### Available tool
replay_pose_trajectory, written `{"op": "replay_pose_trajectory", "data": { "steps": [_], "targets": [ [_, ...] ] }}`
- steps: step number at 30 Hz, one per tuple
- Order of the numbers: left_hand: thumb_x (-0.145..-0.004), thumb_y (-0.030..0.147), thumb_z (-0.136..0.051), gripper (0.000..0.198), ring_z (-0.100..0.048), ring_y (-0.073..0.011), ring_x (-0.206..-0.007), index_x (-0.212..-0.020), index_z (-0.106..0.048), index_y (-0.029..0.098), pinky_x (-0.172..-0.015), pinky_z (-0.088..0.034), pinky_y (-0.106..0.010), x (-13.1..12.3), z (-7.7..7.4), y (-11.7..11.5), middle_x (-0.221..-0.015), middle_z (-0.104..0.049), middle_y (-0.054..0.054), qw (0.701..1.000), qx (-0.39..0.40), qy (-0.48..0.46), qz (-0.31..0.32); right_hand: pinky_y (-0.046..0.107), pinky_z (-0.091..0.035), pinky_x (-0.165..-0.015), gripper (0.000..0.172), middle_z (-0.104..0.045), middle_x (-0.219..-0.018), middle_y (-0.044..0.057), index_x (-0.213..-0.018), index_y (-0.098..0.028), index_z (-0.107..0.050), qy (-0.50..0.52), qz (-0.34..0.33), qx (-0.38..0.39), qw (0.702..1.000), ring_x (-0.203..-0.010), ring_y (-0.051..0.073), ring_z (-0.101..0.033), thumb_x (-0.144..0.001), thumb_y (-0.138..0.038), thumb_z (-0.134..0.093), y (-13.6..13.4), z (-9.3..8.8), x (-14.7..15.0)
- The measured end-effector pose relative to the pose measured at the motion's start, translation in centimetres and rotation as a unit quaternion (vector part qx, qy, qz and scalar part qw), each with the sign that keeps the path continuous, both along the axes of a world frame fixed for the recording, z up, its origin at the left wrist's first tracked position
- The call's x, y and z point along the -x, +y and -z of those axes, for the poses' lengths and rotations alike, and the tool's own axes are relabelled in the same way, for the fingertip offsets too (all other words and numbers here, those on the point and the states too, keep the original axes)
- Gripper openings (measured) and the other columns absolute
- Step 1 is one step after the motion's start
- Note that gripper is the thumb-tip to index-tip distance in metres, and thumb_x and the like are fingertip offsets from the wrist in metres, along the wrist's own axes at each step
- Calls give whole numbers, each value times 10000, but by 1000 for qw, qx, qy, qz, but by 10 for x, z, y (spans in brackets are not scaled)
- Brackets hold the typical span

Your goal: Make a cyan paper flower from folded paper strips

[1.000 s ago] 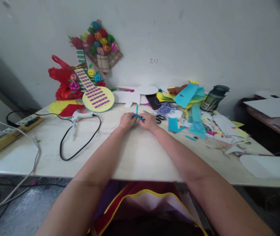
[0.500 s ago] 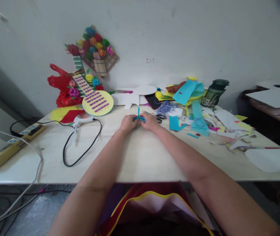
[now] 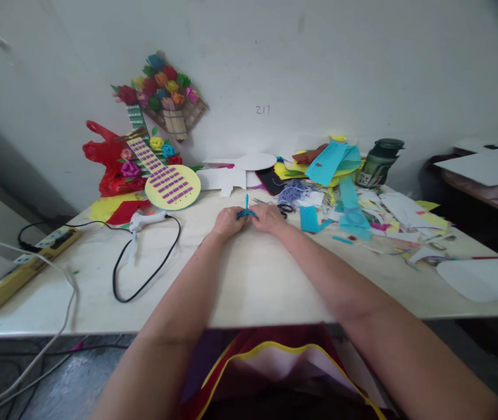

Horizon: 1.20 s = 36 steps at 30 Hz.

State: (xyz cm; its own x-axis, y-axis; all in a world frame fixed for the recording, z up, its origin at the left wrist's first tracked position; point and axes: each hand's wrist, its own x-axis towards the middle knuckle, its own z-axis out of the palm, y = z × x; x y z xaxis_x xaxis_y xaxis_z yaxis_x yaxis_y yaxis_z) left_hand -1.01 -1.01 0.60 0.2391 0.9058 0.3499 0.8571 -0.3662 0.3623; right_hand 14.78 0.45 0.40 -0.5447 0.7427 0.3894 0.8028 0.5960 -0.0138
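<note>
Your left hand (image 3: pixel 226 222) and right hand (image 3: pixel 267 217) pinch the blue strip (image 3: pixel 246 211) between them near the table's (image 3: pixel 249 280) far edge; since a second ago they've drawn closer, folding it tighter.

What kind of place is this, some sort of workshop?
Probably a home craft table: coloured paper scraps litter the table, a glue gun and scissors lie there, and a paper flower guitar leans against the wall.
</note>
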Motion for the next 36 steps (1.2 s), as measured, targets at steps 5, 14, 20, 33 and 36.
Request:
{"op": "replay_pose_trajectory", "data": {
  "steps": [5, 14, 20, 33, 36],
  "targets": [
    [-758, 251, -463, 256, -597, -178, -810, -894, -670, 188, -716, -422, -246, -1, -1, -1, -904, -683, -68, 999, -2, 40, -8, 321, -387, -777, 308, -632, -1017, 121, -1082, -151, -553, -15, 9, 9, 1000, -959, 227, -568, -856, -253, -370, 0, -2, 1],
    [-789, 281, -444, 264, -596, -187, -873, -908, -662, 191, -742, -419, -252, -3, -2, -1, -955, -675, -82, 997, 4, 70, -14, 319, -395, -739, 271, -642, -969, 118, -1001, -148, -572, -43, 24, 6, 999, -933, 233, -576, -844, -183, -354, -1, -3, 3],
    [-779, 296, -438, 276, -601, -198, -858, -880, -666, 179, -722, -416, -262, -6, -5, -1, -932, -678, -91, 996, 7, 79, -32, 325, -394, -714, 279, -649, -934, 138, -968, -127, -596, -38, 38, -8, 999, -894, 246, -590, -819, -173, -365, -6, -4, 7],
    [-744, 293, -472, 236, -608, -222, -866, -850, -654, 186, -711, -420, -279, -16, -1, 2, -908, -678, -104, 994, -12, 86, -72, 322, -386, -670, 285, -659, -881, 168, -948, -95, -599, -8, 83, -6, 996, -843, 257, -610, -797, -181, -373, -9, 2, 15],
    [-768, 295, -448, 254, -608, -216, -866, -867, -658, 191, -712, -417, -274, -14, -2, 1, -917, -679, -97, 995, -12, 79, -67, 317, -381, -667, 295, -666, -872, 148, -958, -119, -604, 6, 94, 7, 996, -823, 247, -610, -813, -213, -365, -6, 3, 13]
  ]
}}
